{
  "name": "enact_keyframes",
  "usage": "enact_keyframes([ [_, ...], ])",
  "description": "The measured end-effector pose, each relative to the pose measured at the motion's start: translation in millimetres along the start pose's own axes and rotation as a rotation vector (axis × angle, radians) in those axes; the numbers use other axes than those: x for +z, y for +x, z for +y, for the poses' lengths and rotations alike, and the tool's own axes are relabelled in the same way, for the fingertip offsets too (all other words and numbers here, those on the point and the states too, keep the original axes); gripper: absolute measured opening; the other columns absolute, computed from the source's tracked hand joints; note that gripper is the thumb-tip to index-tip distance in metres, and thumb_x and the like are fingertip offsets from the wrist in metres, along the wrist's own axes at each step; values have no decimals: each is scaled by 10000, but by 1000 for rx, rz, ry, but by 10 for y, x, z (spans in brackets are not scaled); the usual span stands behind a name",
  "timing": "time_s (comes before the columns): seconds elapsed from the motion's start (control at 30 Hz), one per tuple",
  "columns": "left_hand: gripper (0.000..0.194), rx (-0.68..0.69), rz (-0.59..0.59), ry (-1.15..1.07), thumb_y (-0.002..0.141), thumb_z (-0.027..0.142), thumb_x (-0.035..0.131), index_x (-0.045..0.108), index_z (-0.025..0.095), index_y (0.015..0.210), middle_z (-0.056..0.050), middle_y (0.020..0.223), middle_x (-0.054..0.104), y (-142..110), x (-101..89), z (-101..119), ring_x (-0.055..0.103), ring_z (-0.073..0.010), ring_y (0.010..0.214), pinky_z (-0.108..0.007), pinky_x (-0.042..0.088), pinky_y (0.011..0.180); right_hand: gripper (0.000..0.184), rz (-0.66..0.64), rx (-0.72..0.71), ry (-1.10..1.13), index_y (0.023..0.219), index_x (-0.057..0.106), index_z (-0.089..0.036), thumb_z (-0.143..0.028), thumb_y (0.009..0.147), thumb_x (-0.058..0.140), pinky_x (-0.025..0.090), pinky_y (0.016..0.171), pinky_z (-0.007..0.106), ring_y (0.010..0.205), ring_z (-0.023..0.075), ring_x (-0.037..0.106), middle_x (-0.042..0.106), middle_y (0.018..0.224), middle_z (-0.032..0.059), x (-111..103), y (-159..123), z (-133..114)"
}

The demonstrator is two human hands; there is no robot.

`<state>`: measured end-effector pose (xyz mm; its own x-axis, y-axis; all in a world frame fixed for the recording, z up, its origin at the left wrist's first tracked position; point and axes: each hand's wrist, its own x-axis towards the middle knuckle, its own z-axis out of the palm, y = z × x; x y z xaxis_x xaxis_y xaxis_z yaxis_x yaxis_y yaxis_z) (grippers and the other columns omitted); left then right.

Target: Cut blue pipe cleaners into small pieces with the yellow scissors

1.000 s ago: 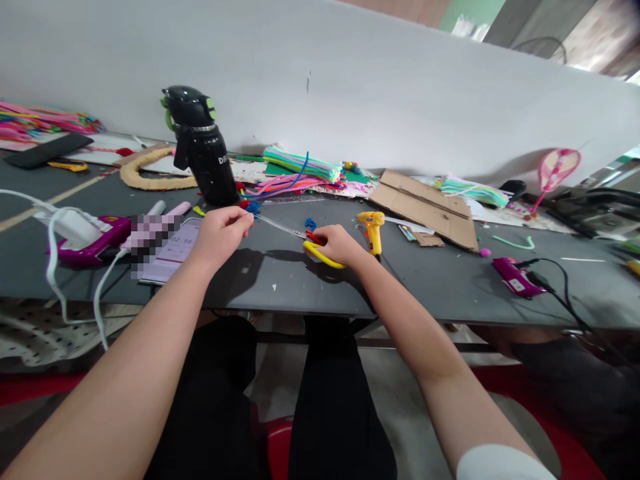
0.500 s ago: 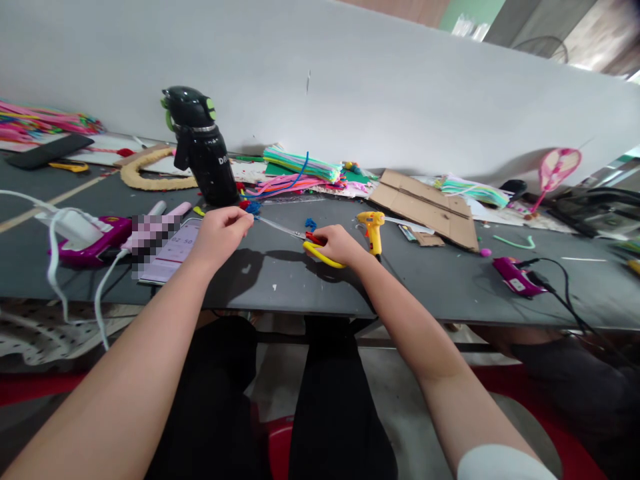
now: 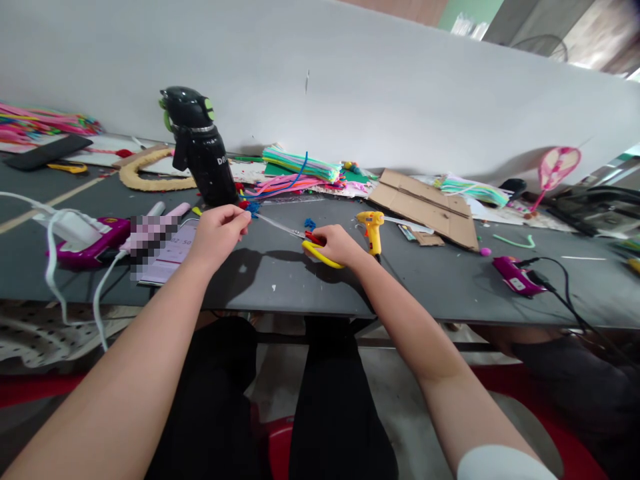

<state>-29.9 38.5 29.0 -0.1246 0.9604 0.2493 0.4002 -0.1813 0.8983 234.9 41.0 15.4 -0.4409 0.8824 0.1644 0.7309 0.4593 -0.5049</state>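
Note:
My right hand (image 3: 336, 244) is wrapped round the yellow-and-red handles of a pair of scissors (image 3: 316, 253). Their blades reach left toward my left hand (image 3: 223, 230), whose thumb and fingers are pinched together. A blue fuzzy piece (image 3: 253, 209), like pipe cleaner, shows at those fingertips beside the blade tips; how it is gripped is partly hidden. Another small blue fuzzy piece (image 3: 310, 223) lies on the grey table (image 3: 280, 283) beyond the scissors. A yellow glue gun (image 3: 371, 230) stands just right of my right hand.
A black bottle (image 3: 203, 150) stands behind my left hand. Left of it are a phone (image 3: 165, 260) and a purple power strip (image 3: 93, 243) with white cables. Pipe-cleaner bundles (image 3: 303, 165) and cardboard (image 3: 425, 207) lie along the white partition. Another purple power strip (image 3: 517, 277) sits right.
Almost nothing differs. My left hand has shifted very slightly left, with the blue piece still at its fingertips; the scissors stay in my right hand.

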Motion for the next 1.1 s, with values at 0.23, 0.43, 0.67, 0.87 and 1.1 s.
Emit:
enact_keyframes([
  [0.23,185,-16,-12,16,751,374,621,633,197,699,-9,599,566,-5,0,16,475,-128,536,-265,381,530,336,-19,-7,-14,684,604,-167,-484,791,592,217,594,275,614,103,351,482,621,-15,11,17,17],
  [0.43,183,-19,-15,6,752,377,624,636,200,707,-9,609,571,8,7,-16,475,-128,539,-265,382,532,359,-16,-8,-21,672,599,-167,-503,798,586,215,593,277,614,103,330,464,622,-18,22,28,34],
  [0.67,178,-3,-9,20,758,364,620,635,199,693,-5,603,558,-2,0,-9,465,-125,534,-265,370,524,358,-17,-13,-19,667,596,-168,-498,805,593,224,598,277,614,102,334,446,611,-24,37,38,51],
  [0.87,178,-8,-7,9,749,363,627,630,201,676,-8,597,554,10,5,-22,464,-128,534,-266,360,519,363,22,9,-28,686,599,-165,-510,798,583,222,594,271,621,103,335,474,629,-16,40,29,43],
  [1.1,218,-21,9,2,758,397,611,621,208,651,-10,571,533,16,27,-14,441,-132,517,-274,343,504,386,19,5,1,697,593,-171,-543,801,572,221,592,271,623,104,348,484,637,-16,29,13,37],
])
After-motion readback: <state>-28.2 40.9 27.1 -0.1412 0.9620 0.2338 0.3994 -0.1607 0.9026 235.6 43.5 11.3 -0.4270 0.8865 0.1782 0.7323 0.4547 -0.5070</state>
